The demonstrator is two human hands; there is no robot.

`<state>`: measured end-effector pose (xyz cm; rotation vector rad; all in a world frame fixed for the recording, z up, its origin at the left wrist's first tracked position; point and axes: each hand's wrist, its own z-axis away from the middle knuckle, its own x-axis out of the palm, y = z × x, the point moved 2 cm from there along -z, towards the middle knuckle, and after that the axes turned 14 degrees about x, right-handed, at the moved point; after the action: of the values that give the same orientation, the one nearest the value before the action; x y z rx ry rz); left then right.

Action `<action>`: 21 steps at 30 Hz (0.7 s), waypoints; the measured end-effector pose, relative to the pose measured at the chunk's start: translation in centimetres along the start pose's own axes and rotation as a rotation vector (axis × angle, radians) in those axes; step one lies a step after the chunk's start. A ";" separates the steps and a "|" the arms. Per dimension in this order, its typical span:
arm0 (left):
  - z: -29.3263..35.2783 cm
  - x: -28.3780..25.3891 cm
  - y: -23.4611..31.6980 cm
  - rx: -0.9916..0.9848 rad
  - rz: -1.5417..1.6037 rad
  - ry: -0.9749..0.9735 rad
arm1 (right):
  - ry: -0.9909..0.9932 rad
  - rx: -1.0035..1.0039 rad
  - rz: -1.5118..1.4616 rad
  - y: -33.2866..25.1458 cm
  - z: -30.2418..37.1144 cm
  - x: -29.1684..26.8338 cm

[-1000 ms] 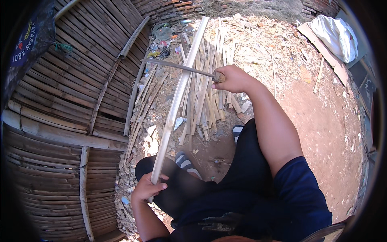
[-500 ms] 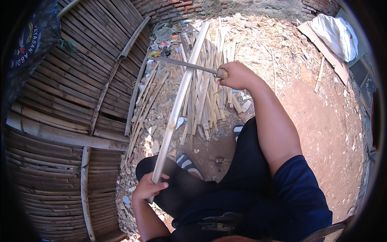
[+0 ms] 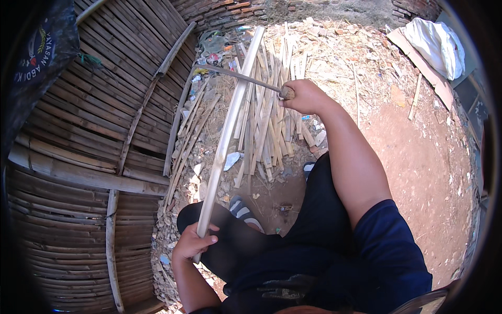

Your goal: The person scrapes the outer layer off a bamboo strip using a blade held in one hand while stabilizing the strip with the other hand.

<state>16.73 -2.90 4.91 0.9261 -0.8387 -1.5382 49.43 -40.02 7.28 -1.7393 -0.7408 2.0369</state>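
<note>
My left hand (image 3: pixel 193 243) is closed round the lower end of a long, pale bamboo strip (image 3: pixel 225 141), close beside my bent knee. The strip slants up and away from me, its far end over a heap of similar strips. In my right hand (image 3: pixel 306 98) is the handle of a long-bladed knife (image 3: pixel 256 81), with my fingers wrapped round its wooden butt. The narrow blade points left and lies across the upper part of the strip, apparently touching it. The tip is over the littered ground.
A pile of split bamboo strips (image 3: pixel 266 125) lies on the debris-strewn ground ahead. A bamboo slat wall (image 3: pixel 68 141) rises at my left, with a brick wall (image 3: pixel 230 13) at the far end. A white sack (image 3: pixel 431 47) lies far right. My sandaled foot (image 3: pixel 244 212) is below the strip.
The far end of the bamboo strip has swung slightly left. The knife has tilted a little, its tip higher and further left, still across the strip. My left hand has barely moved.
</note>
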 end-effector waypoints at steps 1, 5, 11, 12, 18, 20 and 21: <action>0.0 -0.1 0.0 -0.006 0.010 -0.001 | -0.038 0.034 -0.018 0.1 -0.1 -0.1; -0.1 -0.3 -0.5 0.051 0.071 -0.012 | -0.147 -0.210 0.062 -1.5 1.8 0.7; 0.3 -0.8 -1.1 0.069 0.089 -0.014 | -0.384 -0.350 0.283 -6.3 5.5 1.2; 0.3 -0.8 -1.1 0.080 0.066 -0.012 | -0.351 -0.312 0.220 -5.8 4.8 1.1; -0.1 -0.2 -0.4 0.041 0.034 0.020 | -0.046 -0.047 -0.018 0.3 -0.1 0.6; -0.2 -0.4 -0.6 0.044 0.058 0.009 | -0.087 -0.063 0.031 -0.4 0.7 0.3; -0.1 -0.5 -0.8 0.054 0.080 0.003 | -0.114 -0.129 0.044 -1.2 1.2 0.6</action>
<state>16.52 -2.28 4.18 0.9228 -0.9087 -1.4509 48.07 -38.94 7.64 -1.7336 -0.8954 2.1764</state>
